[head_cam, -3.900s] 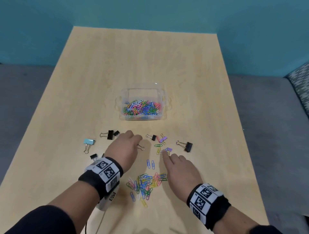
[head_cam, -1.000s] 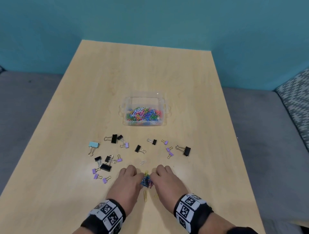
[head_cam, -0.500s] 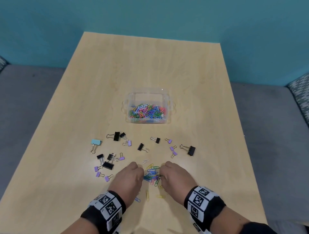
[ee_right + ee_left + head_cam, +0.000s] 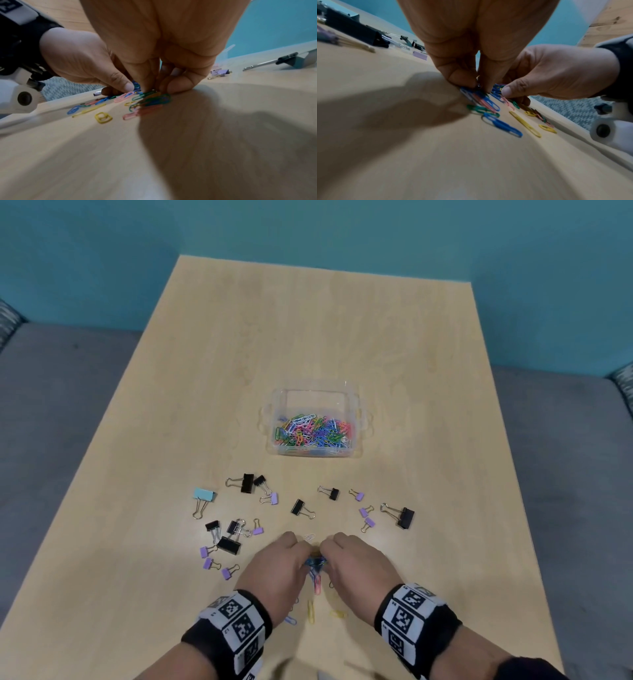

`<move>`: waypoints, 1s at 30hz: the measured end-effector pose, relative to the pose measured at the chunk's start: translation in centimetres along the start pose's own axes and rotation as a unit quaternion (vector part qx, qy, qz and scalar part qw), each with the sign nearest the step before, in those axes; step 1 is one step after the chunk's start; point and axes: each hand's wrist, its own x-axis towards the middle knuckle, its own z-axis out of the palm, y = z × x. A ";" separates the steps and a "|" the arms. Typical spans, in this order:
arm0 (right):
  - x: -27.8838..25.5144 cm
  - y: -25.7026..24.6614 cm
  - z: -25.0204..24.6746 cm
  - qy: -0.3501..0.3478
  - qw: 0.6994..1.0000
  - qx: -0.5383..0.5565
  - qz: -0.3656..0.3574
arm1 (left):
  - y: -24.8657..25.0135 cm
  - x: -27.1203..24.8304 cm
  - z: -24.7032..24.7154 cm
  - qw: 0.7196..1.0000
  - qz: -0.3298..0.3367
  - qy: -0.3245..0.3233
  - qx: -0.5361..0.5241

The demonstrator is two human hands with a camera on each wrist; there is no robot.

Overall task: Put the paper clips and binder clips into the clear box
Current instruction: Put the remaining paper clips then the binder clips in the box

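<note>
Two hands meet over a small heap of coloured wire paper clips (image 4: 315, 566) near the light wooden table's (image 4: 308, 337) near edge; left hand (image 4: 278, 571) and right hand (image 4: 359, 566) pinch it with curled fingers. Black and lilac binder clips (image 4: 302, 507) lie beyond; the clear plastic box (image 4: 363, 419) sits farther.
</note>
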 end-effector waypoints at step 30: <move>7.1 3.7 -12.3 0.133 0.979 0.109 0.110 | -0.2 10.0 -11.7 0.931 -0.114 0.193 -0.288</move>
